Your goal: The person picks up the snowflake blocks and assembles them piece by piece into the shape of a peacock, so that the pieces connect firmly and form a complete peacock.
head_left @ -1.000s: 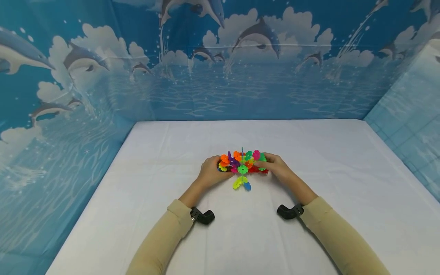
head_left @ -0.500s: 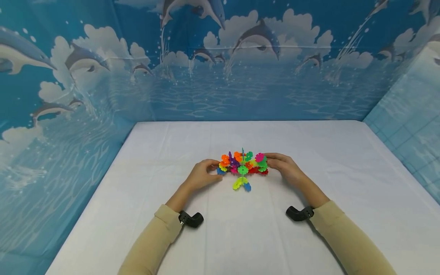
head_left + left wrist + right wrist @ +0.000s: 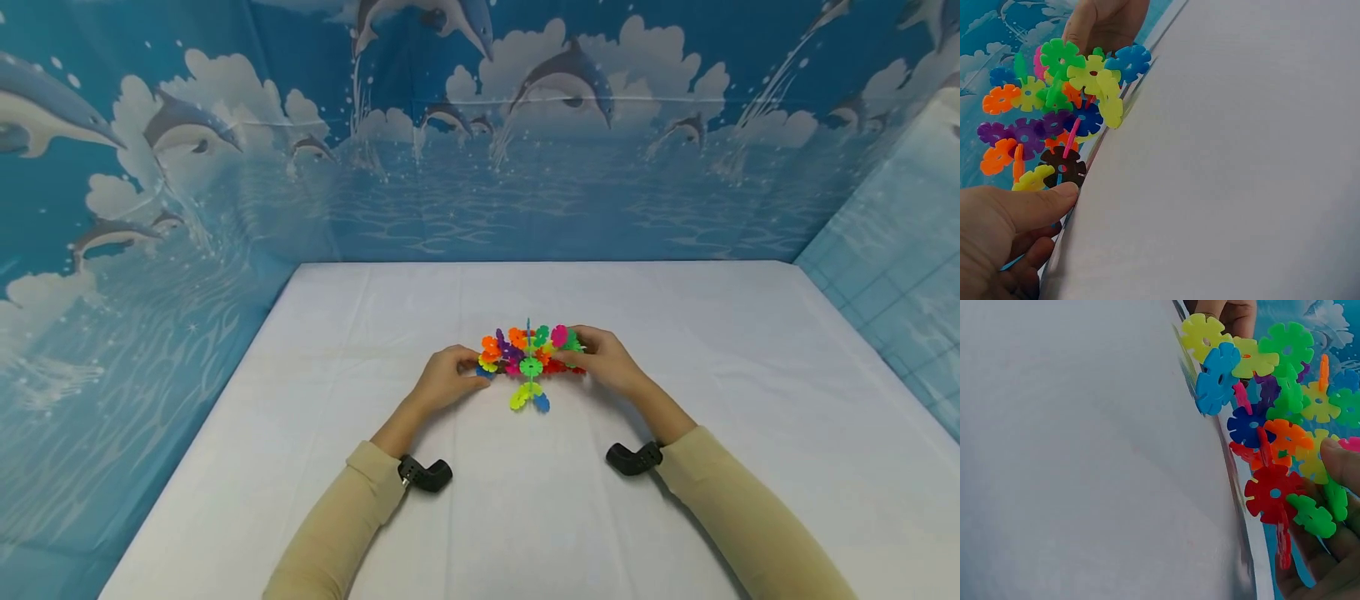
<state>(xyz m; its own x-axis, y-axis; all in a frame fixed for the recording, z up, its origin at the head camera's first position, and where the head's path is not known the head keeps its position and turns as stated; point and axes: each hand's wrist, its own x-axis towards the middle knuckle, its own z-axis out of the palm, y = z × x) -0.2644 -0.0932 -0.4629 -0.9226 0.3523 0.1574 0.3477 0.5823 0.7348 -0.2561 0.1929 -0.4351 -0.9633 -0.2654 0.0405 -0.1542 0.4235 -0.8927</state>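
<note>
A model of interlocking plastic flower-shaped discs [image 3: 530,367], in many bright colours, stands over the middle of the white table. My left hand [image 3: 442,379] grips its left end. In the left wrist view the thumb lies against a black disc [image 3: 1067,164], below a yellow disc [image 3: 1033,179], with the other fingers curled underneath. On the opposite end, my right hand [image 3: 609,358] holds the model between its thumb, near a yellow disc [image 3: 1314,459], and fingers behind the green discs [image 3: 1313,515]. A red disc [image 3: 1272,492] shows beside those fingers.
The white cloth-covered table [image 3: 525,517] spreads around the model. Behind it hangs a blue dolphin-print curtain [image 3: 480,200], which also lines the left and right sides. A black wrist device [image 3: 426,475] sits on the left wrist, another device [image 3: 634,458] on the right.
Both hands drew outward to the model's ends half a second ago. Since then the right hand has come back inward, its thumb over the front; the left stays farther out than at first.
</note>
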